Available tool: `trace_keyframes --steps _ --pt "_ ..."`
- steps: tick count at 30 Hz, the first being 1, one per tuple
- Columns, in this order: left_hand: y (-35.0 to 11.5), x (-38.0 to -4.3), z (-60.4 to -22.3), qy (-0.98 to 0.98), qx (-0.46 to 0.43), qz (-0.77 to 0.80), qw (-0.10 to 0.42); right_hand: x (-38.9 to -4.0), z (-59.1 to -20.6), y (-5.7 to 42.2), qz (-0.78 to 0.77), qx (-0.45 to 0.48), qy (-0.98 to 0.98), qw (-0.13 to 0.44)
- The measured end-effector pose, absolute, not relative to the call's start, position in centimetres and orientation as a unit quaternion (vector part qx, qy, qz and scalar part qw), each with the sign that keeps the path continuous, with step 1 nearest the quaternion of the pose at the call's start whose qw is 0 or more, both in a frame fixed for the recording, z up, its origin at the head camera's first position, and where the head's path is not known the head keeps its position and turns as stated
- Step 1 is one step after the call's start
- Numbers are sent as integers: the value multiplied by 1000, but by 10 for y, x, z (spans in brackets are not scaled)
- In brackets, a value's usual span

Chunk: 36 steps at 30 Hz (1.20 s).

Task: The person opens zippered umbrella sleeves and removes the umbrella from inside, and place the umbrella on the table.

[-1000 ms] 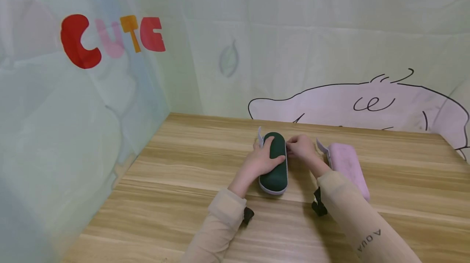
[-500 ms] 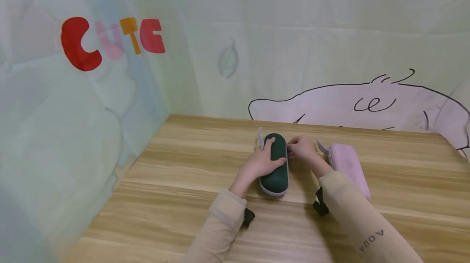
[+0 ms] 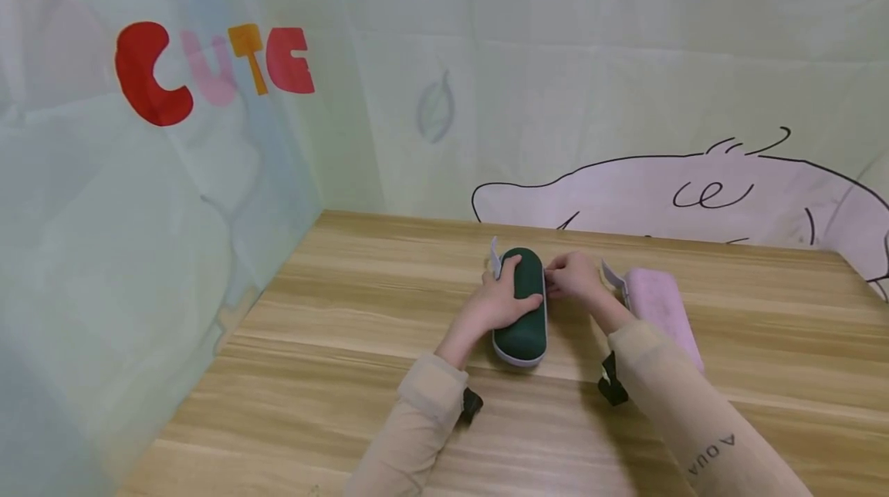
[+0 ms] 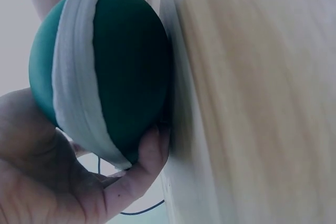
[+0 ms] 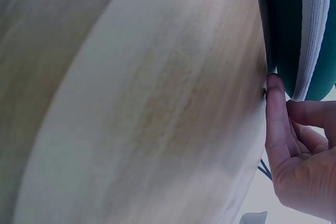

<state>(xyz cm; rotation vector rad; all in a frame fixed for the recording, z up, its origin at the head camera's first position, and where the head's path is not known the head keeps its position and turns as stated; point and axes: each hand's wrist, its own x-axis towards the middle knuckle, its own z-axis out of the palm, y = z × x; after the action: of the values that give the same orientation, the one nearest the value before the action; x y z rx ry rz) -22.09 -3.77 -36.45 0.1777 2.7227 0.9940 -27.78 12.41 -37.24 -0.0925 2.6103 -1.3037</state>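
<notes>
A dark green, long rounded zip case (image 3: 524, 341) lies on the table, with a pale grey zip band (image 5: 316, 24) around its side and a light tab (image 3: 495, 256) sticking up at its far left. My left hand (image 3: 491, 304) grips the case from the left, thumb across the top; in the left wrist view the fingers curl around the green side (image 4: 134, 61). At the right side my right hand (image 3: 575, 277) pinches at the zip band between thumb and fingertips. Whatever zip pull sits there is hidden by the fingers.
A pink case (image 3: 656, 308) with a similar pale tab (image 3: 611, 275) lies right of my right hand, partly behind the sleeve (image 3: 642, 350). The wood-grain table (image 3: 333, 343) meets printed cloth walls (image 3: 389, 119) at the left and back.
</notes>
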Motion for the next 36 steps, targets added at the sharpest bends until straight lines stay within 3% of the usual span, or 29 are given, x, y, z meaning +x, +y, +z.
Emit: trace_keyframes --steps 36 --pt "-38 -219 -363 930 40 342 126 -270 -370 125 -448 -34 885 124"
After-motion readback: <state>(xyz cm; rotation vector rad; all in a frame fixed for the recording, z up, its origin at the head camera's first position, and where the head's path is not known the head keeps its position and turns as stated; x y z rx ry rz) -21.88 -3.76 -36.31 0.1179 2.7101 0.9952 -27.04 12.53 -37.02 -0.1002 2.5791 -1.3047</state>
